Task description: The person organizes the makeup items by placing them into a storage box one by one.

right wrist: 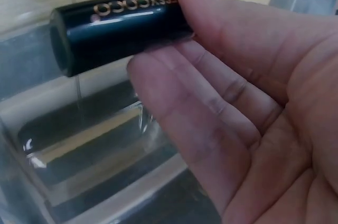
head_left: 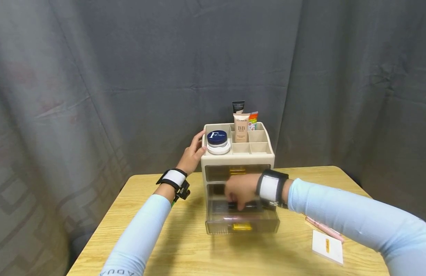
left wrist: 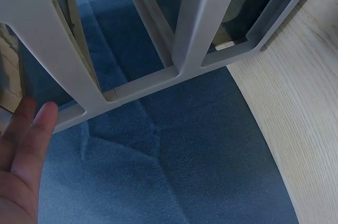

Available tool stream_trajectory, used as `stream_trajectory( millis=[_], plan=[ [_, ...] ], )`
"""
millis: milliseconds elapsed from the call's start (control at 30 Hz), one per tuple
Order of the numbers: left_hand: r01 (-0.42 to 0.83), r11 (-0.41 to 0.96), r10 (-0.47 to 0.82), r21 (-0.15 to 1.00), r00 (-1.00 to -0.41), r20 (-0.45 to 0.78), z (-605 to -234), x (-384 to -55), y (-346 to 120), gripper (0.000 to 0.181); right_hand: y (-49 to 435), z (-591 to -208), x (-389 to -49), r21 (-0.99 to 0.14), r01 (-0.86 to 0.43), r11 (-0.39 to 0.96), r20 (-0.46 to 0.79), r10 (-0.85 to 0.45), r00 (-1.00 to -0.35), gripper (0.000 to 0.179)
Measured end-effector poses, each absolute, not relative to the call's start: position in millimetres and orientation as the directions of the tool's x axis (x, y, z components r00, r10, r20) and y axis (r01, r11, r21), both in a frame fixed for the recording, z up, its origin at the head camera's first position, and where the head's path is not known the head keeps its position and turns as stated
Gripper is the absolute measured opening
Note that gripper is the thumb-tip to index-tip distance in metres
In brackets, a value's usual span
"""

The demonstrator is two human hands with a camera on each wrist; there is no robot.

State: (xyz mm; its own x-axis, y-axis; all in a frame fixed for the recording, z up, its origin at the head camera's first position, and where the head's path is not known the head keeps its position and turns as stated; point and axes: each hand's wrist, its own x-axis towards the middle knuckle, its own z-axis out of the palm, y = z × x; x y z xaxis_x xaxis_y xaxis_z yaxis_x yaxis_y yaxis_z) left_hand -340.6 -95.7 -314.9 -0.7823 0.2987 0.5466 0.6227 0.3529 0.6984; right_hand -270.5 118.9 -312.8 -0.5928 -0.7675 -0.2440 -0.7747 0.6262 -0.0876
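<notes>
On my right wrist view, the thumb and fingers of the right hand [head_left: 243, 187] are clamped on a glossy dark cylinder with gold lettering [right wrist: 121, 31], lying across the upper left of the frame above translucent plastic. The head view, where this hand is blurred, puts it over the pulled-out lower drawer of smoky clear plastic [head_left: 262, 227], right of centre.

My left hand [head_left: 191, 155] has its fingers extended, resting against the left side of a cream plastic cabinet [head_left: 237, 159] in mid-frame.

On the cabinet's top I see a round jar with a navy lid [head_left: 217, 137] at the left and, beside it, an upright beige tube marked BB [head_left: 241, 132].

Outward, toward the lower right, a flat white square case [head_left: 331, 249] and a slim pink stick [head_left: 324, 228] lie on the pale wooden table [head_left: 178, 249]. A grey curtain [head_left: 164, 57] fills the upper frame.
</notes>
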Motion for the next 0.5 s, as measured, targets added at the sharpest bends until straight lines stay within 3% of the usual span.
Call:
stream_trajectory(
  millis=[233, 500],
  plan=[
    [0.637, 0.332, 0.299, 0.696, -0.771, 0.562, -316.4, -342.3, -95.7, 0.060, 106.5, -312.6, -266.6, -0.035, -0.766, 0.642, -0.324, -0.733, -0.599, 0.025],
    [0.627, 0.356, 0.298, 0.692, -0.779, 0.552, -315.6, -340.7, -95.0, 0.058, 101.8, -319.8, -265.4, -0.045, -0.781, 0.622, -0.380, -0.734, -0.563, 0.027]
  ],
)
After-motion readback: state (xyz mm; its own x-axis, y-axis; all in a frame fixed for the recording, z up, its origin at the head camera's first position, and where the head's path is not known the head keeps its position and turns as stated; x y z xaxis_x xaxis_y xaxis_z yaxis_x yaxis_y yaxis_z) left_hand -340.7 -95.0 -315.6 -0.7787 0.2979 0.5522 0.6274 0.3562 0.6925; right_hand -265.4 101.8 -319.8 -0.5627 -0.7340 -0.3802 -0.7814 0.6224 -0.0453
